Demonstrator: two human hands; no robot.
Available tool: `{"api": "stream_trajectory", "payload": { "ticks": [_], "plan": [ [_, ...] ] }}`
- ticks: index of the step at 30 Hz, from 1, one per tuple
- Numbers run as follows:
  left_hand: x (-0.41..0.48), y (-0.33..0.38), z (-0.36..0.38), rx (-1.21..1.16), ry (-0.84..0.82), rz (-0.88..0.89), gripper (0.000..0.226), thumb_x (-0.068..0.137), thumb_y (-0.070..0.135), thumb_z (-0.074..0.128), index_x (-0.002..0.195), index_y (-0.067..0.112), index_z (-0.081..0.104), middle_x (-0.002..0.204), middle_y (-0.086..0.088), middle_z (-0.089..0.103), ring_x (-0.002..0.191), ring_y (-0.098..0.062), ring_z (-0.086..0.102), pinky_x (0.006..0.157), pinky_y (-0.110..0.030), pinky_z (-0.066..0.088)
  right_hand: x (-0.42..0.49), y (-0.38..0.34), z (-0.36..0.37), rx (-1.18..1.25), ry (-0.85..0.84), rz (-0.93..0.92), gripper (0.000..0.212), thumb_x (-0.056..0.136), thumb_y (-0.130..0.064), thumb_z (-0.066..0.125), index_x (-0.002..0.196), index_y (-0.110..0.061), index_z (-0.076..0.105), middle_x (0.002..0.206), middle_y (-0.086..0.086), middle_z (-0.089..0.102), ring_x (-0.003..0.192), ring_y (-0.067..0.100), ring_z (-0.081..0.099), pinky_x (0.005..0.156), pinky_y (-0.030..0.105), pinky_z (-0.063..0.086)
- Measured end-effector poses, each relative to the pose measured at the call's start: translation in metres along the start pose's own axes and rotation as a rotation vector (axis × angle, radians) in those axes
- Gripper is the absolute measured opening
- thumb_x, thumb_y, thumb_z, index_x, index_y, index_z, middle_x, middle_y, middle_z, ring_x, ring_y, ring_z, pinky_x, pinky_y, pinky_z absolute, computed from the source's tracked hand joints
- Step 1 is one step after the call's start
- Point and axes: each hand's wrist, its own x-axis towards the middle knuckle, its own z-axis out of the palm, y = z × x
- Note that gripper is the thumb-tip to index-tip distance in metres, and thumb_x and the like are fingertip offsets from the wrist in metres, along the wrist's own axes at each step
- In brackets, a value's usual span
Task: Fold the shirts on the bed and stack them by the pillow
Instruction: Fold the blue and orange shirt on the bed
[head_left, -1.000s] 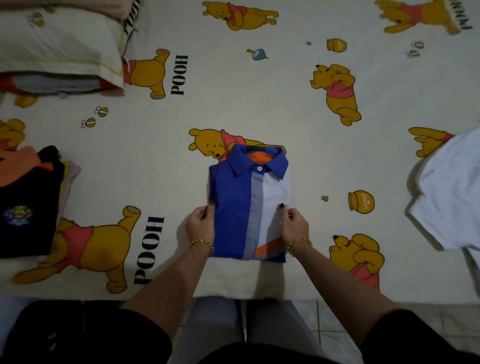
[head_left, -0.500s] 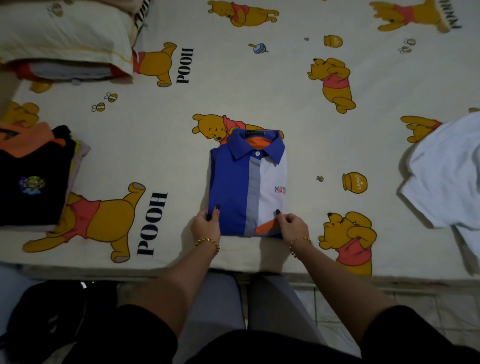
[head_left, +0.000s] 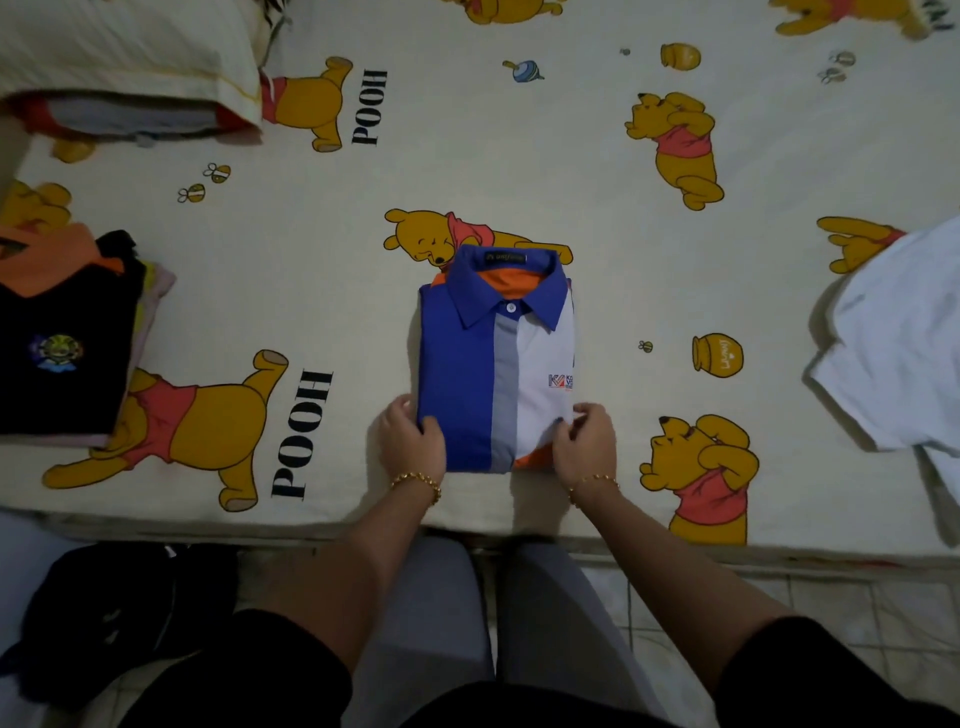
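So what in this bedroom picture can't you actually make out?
All in the head view:
- Logo on the blue shirt: cut off by the fold.
- Collar label: too small to read.
- Stack on the left: the black top shirt hides those beneath; the frame edge crops it.
- White shirt: cropped at the right edge.
- Fingertips of the left hand and right hand: tucked at the shirt's edges.

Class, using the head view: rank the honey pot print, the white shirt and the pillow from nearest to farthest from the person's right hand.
From the right hand:
1. Honey pot print, just to its right on the sheet.
2. White shirt, unfolded at the bed's right edge.
3. Pillow, far top-left corner.
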Motion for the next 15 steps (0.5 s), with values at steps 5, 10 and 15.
{"api": "stream_trajectory", "payload": {
  "ticks": [5, 10, 15],
  "plan": [
    [0.053, 0.038, 0.024, -0.121, -0.06, -0.038, 0.037, 0.096, 0.031, 0.046, 0.117, 0.001, 0.053, 0.113, -0.013, 0.06, 0.103, -0.03, 0.058, 0.078, -0.034, 0.049, 0.059, -0.037, 0.014, 0.116, 0.013, 0.078, 0.054, 0.094, -0.044, 0.048, 0.127, -0.002, 0.046, 0.123, 0.015, 0.055, 0.115, 0.032, 0.052, 0.096, 0.041, 0.045],
    [0.086, 0.057, 0.024, -0.054, -0.31, -0.169, 0.06, 0.095, 0.055, 0.036, 0.124, 0.005, 0.054, 0.118, -0.012, 0.058, 0.106, -0.03, 0.055, 0.083, -0.031, 0.041, 0.099, -0.061, 0.006, 0.183, -0.244, 0.238, 0.054, 0.095, -0.044, 0.047, 0.122, 0.002, 0.053, 0.108, 0.018, 0.059, 0.096, 0.031, 0.056, 0.078, 0.036, 0.044],
    [0.079, 0.07, -0.006, -0.114, -0.314, -0.096, 0.046, 0.1, 0.039, 0.037, 0.126, 0.004, 0.052, 0.118, -0.015, 0.057, 0.101, -0.029, 0.053, 0.078, -0.026, 0.036, 0.081, -0.088, -0.013, 0.219, -0.255, 0.117, 0.043, 0.095, -0.036, 0.052, 0.124, -0.005, 0.053, 0.122, 0.017, 0.06, 0.104, 0.032, 0.057, 0.085, 0.04, 0.049]
  ]
}}
